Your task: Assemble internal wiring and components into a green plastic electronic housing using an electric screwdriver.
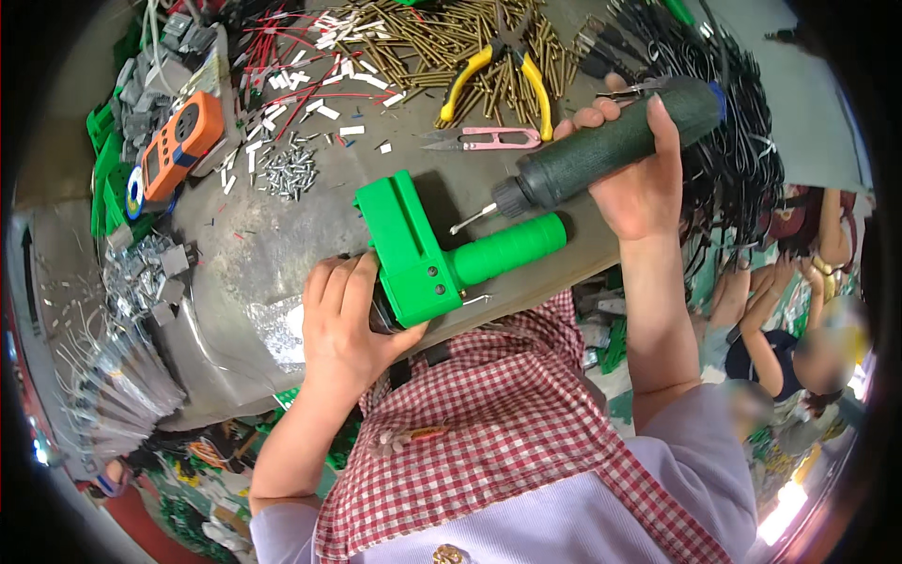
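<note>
My left hand (340, 315) is wrapped round the lower left end of a bright green plastic housing (406, 246) near the table's front edge. A ribbed green handle (512, 249) juts from the housing to the right, and two dark screws show on its face. In my right hand (643, 195) lies a dark green electric screwdriver (601, 155), gripped round its body. Its bit (470, 220) points down and left, above the handle and apart from the housing's screws. Beyond lies a small heap of silver screws (289, 173).
Behind the housing are pink thread snips (493, 139), yellow-handled pliers (460, 89) and a heap of brass rods (423, 47). An orange meter (180, 141) and grey parts (150, 103) stand at left. Black cables (742, 155) fill the right. People (780, 348) sit farther right.
</note>
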Demonstrator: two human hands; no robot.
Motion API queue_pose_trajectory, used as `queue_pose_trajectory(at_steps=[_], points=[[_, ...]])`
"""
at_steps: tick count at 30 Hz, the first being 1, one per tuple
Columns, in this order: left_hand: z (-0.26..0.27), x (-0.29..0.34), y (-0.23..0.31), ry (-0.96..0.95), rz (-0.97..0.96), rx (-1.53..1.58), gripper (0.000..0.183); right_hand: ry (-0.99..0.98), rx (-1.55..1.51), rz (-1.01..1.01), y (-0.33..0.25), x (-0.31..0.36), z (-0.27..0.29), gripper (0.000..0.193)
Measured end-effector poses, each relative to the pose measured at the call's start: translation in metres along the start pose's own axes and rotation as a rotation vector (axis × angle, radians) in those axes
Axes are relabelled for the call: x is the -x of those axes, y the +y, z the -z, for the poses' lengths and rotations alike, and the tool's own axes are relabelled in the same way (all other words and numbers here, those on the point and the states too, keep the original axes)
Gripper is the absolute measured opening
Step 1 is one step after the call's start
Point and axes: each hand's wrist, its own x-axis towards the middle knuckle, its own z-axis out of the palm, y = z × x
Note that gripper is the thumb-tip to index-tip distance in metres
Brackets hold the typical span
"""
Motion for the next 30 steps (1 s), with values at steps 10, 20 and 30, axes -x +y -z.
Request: queue_pose_trajectory(at_steps=[10, 20, 30], points=[[-0.002, -0.002, 0.003, -0.029, 0.020, -0.007, 0.065, 0.022, -0.056, 0.070, 0.016, 0.013, 0.002, 0.027], [-0.002, 0.001, 0.001, -0.025, 0.009, -0.021, 0.067, -0.002, 0.053, 0.109, 0.015, 0.018, -0.006, 0.039], [-0.003, -0.002, 0.004, 0.003, -0.008, -0.030, 0.064, 0.017, -0.026, 0.118, 0.019, 0.017, -0.002, 0.031]])
